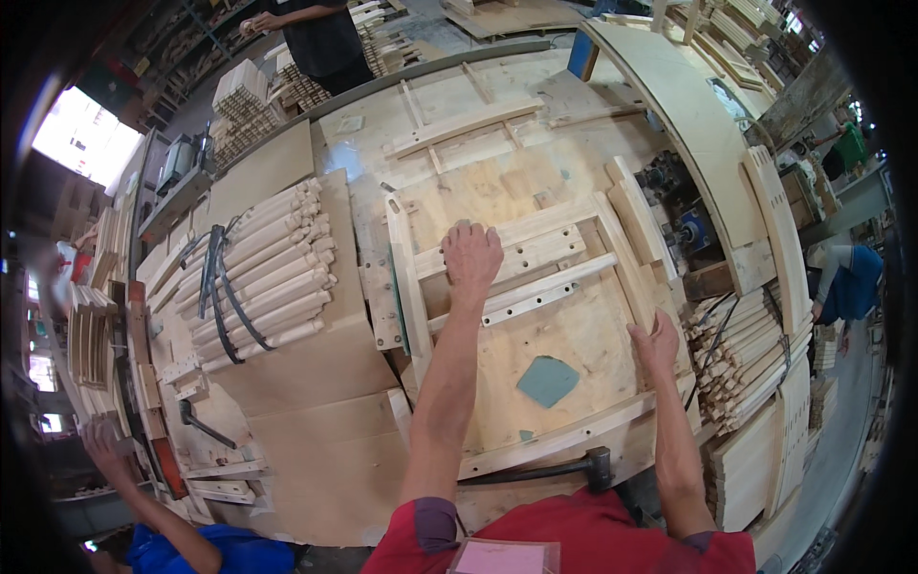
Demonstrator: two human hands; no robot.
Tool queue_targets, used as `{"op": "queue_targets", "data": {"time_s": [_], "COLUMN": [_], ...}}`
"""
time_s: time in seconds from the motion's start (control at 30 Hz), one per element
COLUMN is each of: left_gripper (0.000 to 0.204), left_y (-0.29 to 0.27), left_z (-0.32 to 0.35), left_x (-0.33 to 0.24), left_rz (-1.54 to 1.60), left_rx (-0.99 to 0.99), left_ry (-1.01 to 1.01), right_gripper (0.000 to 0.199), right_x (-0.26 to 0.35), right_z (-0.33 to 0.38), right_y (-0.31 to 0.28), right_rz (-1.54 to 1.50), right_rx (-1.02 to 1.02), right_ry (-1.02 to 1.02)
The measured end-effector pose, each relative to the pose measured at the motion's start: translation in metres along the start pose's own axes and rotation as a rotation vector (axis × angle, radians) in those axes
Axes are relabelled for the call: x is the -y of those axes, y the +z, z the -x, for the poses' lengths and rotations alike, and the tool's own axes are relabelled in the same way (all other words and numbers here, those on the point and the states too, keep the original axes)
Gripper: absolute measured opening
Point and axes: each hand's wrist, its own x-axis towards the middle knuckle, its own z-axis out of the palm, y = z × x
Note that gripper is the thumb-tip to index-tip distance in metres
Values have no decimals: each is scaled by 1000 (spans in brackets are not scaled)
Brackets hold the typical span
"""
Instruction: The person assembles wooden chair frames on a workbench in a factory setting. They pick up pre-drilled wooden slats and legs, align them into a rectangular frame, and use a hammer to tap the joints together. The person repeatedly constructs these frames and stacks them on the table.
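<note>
In front of me a pale wooden frame lies on the worktable, with a left post [407, 292] and a right post [626, 263]. My left hand [471, 258] is closed over a crosspiece, a drilled wooden rail [545, 251], near its left end. Nearer to me are a slim rail [583, 272] and a second drilled rail [531, 304]. Beside the right post is my right hand [657, 346], its thumb and fingers apart and nothing visibly in it. A grey-green flat piece [548, 382] rests on the board. A drilled bar [574, 435] runs along the near side.
A black hammer [599, 469] lies at the near edge. Bundled wooden spindles [258, 273] sit on cardboard at the left; another strapped bundle [751, 359] stands right. Another black hammer [206, 424] lies left. Co-workers include one in blue at lower left [210, 553] and one beyond the table [325, 43].
</note>
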Motion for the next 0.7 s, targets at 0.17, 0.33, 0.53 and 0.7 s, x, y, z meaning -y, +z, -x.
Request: {"op": "queue_targets", "data": {"time_s": [0.17,0.33,0.53,0.7], "left_gripper": [29,29,29,28], "left_y": [-2,0,2,4], "left_z": [-1,-3,-4,-6], "left_x": [2,-1,4,5], "left_rz": [-27,-25,-37,-7], "left_rx": [31,62,63,40], "left_ry": [-12,-12,-17,8], "right_gripper": [61,60,57,54], "right_x": [5,2,16,14], "right_z": [2,0,1,1], "right_y": [1,-1,-2,-4], "right_rz": [-65,4,-20,2], "right_rx": [13,-5,7,22], "right_ry": [2,17,7,14]}}
